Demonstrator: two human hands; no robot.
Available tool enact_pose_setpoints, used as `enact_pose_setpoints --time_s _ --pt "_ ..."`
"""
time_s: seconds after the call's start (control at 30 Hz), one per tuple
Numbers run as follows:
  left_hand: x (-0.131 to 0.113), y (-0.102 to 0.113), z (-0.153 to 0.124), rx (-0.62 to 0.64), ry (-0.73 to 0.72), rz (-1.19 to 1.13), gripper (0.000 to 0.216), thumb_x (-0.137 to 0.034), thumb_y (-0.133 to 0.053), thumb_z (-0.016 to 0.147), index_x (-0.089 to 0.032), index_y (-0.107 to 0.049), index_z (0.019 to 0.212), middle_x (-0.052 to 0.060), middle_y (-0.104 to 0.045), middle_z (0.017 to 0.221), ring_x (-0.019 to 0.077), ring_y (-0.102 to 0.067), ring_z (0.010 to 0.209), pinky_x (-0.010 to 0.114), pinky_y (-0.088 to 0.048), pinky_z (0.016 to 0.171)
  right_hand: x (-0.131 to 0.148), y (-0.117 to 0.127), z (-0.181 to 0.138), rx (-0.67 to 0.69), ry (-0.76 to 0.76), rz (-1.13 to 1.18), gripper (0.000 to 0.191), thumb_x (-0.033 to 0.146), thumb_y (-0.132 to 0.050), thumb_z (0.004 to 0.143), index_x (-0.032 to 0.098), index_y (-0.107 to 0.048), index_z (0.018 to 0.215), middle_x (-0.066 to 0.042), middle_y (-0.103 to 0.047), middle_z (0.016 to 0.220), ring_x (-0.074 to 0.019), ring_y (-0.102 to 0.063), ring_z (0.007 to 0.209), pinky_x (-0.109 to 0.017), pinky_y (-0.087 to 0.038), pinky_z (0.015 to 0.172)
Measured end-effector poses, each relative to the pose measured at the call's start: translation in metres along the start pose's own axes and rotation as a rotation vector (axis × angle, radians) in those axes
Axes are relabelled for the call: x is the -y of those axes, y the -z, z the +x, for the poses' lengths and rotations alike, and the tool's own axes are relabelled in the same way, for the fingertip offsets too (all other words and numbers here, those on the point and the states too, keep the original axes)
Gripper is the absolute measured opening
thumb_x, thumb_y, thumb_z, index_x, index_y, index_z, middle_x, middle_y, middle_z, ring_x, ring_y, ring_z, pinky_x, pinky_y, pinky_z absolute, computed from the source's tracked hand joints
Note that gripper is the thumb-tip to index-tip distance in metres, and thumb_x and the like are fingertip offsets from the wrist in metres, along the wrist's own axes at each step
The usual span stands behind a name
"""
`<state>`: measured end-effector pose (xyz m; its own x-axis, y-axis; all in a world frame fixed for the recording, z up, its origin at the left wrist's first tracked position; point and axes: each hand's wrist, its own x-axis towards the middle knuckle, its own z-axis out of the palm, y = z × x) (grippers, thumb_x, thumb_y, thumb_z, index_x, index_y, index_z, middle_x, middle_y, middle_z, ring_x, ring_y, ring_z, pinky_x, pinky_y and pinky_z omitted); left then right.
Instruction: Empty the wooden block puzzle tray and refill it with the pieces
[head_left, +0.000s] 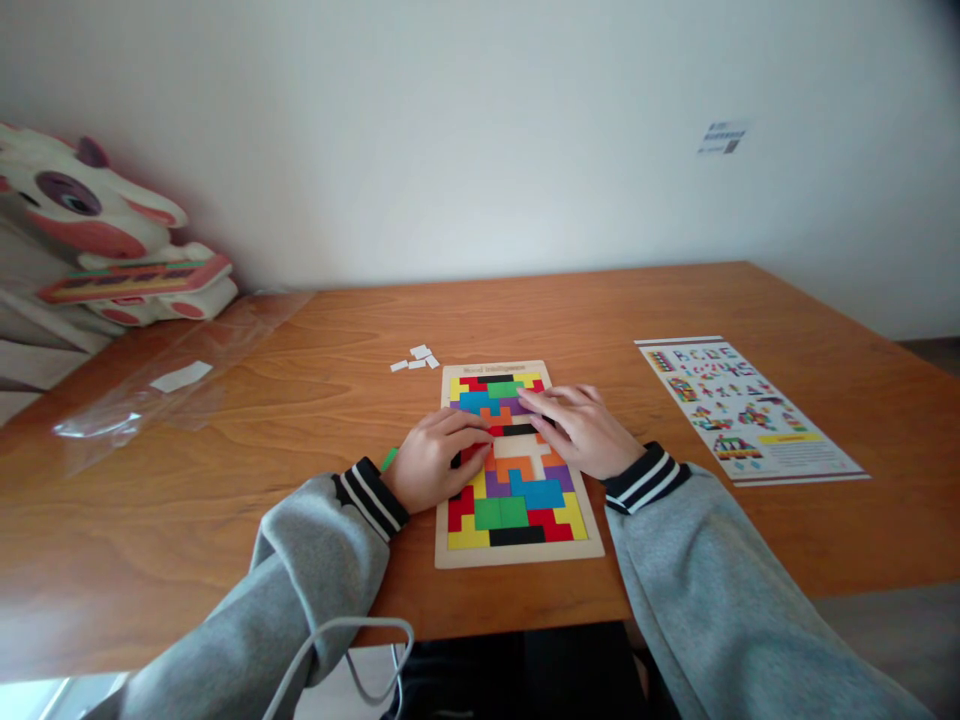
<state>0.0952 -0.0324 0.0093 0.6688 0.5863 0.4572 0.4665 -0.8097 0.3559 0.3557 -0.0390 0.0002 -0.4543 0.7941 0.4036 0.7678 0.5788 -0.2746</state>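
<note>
A wooden tray puzzle [444, 555] filled with coloured block pieces lies flat on the table in front of me. My left hand [431, 458] rests over its left edge, fingers bent and apart, their tips near a red piece [496, 431]. From the other side, my right hand [581, 430] reaches over the upper right of the tray with fingers stretched, touching or just above the pieces. A black bar [520, 430] lies between the two hands. Below it, bare wood [517, 449] shows around an orange piece [513, 467]. A green piece [389, 459] pokes out beside my left wrist.
Several small white slips [418, 357] lie beyond the tray. A printed pattern sheet [750, 410] is on the right. To the left are a clear plastic bag [180, 390] and a cow-shaped toy piano [135, 240]. A white cable [360, 622] hangs by my left sleeve.
</note>
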Motion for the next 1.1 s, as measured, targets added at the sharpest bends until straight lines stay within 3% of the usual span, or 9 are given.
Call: enact_pose_setpoints --time_s 0.23,0.4,0.7,1.1 --pt "0.002 -0.002 -0.001 0.032 -0.001 0.024 0.018 -0.026 -0.056 0.095 -0.022 -0.069 0.105 0.007 -0.07 0.12 0.0225 -0.065 0.11 0.041 -0.053 0.094 0.007 0.0 0.004 -0.02 -0.041 0.135 0.027 0.033 -0.073 0.086 0.026 -0.067 0.111 -0.005 -0.076 0.105 -0.0245 -0.065 0.1 -0.043 -0.042 0.089" --pt "0.002 -0.002 -0.002 0.029 -0.003 0.019 0.018 -0.027 -0.056 0.095 -0.022 -0.069 0.106 0.007 -0.071 0.121 0.0232 -0.066 0.112 0.041 -0.053 0.095 0.011 -0.005 0.008 -0.009 -0.138 0.215 0.026 0.03 -0.078 0.082 0.027 -0.068 0.106 -0.003 -0.077 0.101 -0.0249 -0.067 0.098 -0.047 -0.042 0.092" --pt "0.003 -0.004 -0.002 0.034 -0.011 0.024 0.019 -0.026 -0.056 0.094 -0.022 -0.069 0.107 0.007 -0.071 0.12 0.0228 -0.065 0.114 0.041 -0.052 0.096 0.006 -0.008 0.012 0.035 -0.19 0.422 0.029 0.026 -0.078 0.082 0.024 -0.068 0.109 -0.003 -0.078 0.097 -0.0231 -0.071 0.097 -0.042 -0.049 0.092" --pt "0.0 -0.001 -0.001 0.047 -0.001 0.034 0.019 -0.026 -0.055 0.095 -0.021 -0.066 0.11 0.007 -0.071 0.12 0.0225 -0.065 0.114 0.04 -0.052 0.096 0.004 -0.009 0.011 -0.013 -0.145 0.468 0.033 0.026 -0.077 0.081 0.025 -0.066 0.112 -0.002 -0.077 0.097 -0.0231 -0.07 0.098 -0.043 -0.05 0.094"
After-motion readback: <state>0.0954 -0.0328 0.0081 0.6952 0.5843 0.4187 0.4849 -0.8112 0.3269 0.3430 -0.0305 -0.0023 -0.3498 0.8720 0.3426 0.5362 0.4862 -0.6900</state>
